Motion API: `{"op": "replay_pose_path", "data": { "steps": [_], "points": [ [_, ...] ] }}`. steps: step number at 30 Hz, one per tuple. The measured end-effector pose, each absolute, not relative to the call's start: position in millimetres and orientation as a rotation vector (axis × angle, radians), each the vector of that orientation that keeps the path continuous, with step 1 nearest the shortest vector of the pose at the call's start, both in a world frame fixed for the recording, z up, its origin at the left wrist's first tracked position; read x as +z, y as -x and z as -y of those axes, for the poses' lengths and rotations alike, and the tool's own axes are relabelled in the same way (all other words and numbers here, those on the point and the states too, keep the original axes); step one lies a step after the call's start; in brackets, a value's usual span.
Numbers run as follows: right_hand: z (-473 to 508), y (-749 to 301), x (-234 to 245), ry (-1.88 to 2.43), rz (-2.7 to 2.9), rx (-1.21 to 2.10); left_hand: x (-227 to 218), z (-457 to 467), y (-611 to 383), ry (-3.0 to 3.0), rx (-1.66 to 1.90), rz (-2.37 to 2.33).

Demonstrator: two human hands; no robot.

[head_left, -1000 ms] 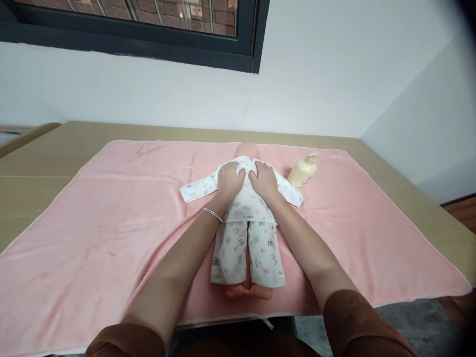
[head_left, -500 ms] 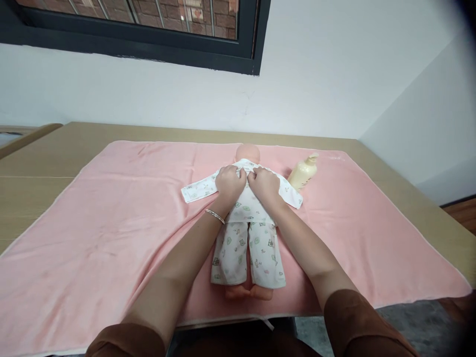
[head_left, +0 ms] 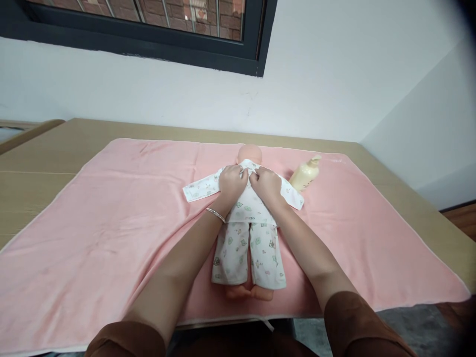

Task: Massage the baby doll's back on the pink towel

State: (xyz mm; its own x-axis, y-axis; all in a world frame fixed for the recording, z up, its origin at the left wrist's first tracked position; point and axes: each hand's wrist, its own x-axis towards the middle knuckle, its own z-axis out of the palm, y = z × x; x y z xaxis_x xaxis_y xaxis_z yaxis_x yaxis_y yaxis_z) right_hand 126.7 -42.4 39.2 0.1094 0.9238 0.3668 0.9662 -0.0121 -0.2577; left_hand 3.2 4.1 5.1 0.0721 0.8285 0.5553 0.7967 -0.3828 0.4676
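Observation:
A baby doll (head_left: 250, 154) lies on a pink blanket (head_left: 111, 223), its head away from me and its feet toward me. It wears a white printed shirt (head_left: 249, 208) with the sleeves spread out to both sides, and matching white trousers (head_left: 230, 253). My left hand (head_left: 232, 183), with a bracelet on the wrist, is closed on the shirt at the upper chest. Close beside it, my right hand (head_left: 267, 184) pinches the same shirt. The fabric between the hands is slightly bunched, and my fingers partly hide it.
To the right of the doll stands a cream pump bottle (head_left: 305, 174), near the shirt's right sleeve. The blanket covers most of a wooden table (head_left: 178, 131). Behind the table is a white wall with a dark-framed window (head_left: 223, 49).
The view has shifted slightly. Both hands stay at the shirt's upper chest, and the fabric between them looks a little more gathered.

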Motion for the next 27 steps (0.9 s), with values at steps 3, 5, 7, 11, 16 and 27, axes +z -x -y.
{"op": "replay_pose_path", "data": {
  "steps": [3, 5, 7, 11, 16, 27],
  "points": [
    [42, -128, 38, 1.989, 1.772, -0.101, 5, -3, -4, -2.230, 1.264, -1.776],
    [37, -133, 34, 1.952, 1.781, -0.101, 6, -4, -4, -2.203, 1.254, -1.793],
    [29, -138, 29, 1.880, 1.834, -0.108, 7, -6, -4, -2.210, 1.222, -1.744],
    [18, -143, 22, 1.805, 1.954, -0.128, 7, -12, -3, -2.254, 1.215, -1.525],
    [27, -134, 29, 1.795, 1.999, -0.192, 5, -8, -3, -2.265, 1.344, -1.492],
    [32, -136, 38, 1.969, 1.933, -0.043, 8, -8, -3, -2.259, 1.163, -1.697]
  ]
}}
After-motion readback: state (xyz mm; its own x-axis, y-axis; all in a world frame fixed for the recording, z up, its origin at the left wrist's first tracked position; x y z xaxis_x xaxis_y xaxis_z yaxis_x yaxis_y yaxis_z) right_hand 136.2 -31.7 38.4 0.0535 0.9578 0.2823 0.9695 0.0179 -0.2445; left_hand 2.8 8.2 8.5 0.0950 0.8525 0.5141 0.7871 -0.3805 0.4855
